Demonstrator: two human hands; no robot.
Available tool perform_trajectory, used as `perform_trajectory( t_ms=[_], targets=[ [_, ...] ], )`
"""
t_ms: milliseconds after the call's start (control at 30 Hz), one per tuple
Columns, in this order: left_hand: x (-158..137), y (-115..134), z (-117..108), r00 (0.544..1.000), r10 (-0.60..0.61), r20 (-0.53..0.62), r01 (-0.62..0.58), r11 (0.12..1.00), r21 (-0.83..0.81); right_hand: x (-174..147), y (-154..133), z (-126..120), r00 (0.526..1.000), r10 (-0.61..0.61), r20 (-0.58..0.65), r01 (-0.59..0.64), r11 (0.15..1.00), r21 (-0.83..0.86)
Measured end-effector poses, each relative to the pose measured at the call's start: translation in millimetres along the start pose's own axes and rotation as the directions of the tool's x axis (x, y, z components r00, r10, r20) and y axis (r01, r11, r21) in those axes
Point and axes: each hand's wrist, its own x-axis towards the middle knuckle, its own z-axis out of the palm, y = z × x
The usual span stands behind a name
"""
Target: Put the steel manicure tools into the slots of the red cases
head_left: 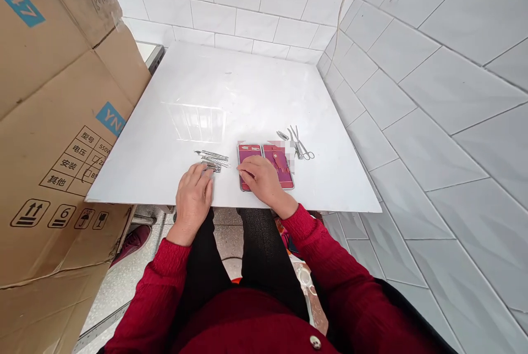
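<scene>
An open manicure case (249, 154) with a red and purple lining lies near the table's front edge. Over its middle is my right hand (266, 181), thumb and forefinger drawn together at the left half; anything between them is too small to make out. My left hand (193, 192) rests on the table to the left of the case, its bent fingers reaching the near side of a small pile of metal grooming tools (212, 157). Right of the case lie small scissors (303, 148) and a nail clipper (282, 135), with other metal pieces close by.
The white table (256, 95) reflects a window and meets a tiled wall (256, 24) at the back. Another tiled wall (437, 123) stands along the right. Large cardboard boxes (61, 101) rise at the left edge. A thin cable (339, 18) hangs in the back right corner.
</scene>
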Motion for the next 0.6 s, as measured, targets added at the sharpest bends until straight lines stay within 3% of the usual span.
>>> perform_trajectory(
  t_ms=[200,367,600],
  targets=[
    [4.7,1.1,5.1,0.998,0.018,0.062,-0.021,0.999,0.041,50.4,-15.3,8.6,0.979,-0.092,0.182,0.108,0.991,-0.079],
    [0.7,-0.1,7.8,0.999,0.048,0.019,-0.049,0.998,0.050,72.7,-7.3,20.6,0.961,-0.117,0.251,0.141,0.987,-0.078],
    [-1.8,-0.1,9.2,0.997,0.069,-0.015,-0.068,0.996,0.054,75.6,13.7,32.0,0.977,-0.126,0.170,0.122,0.992,0.034]
  ],
)
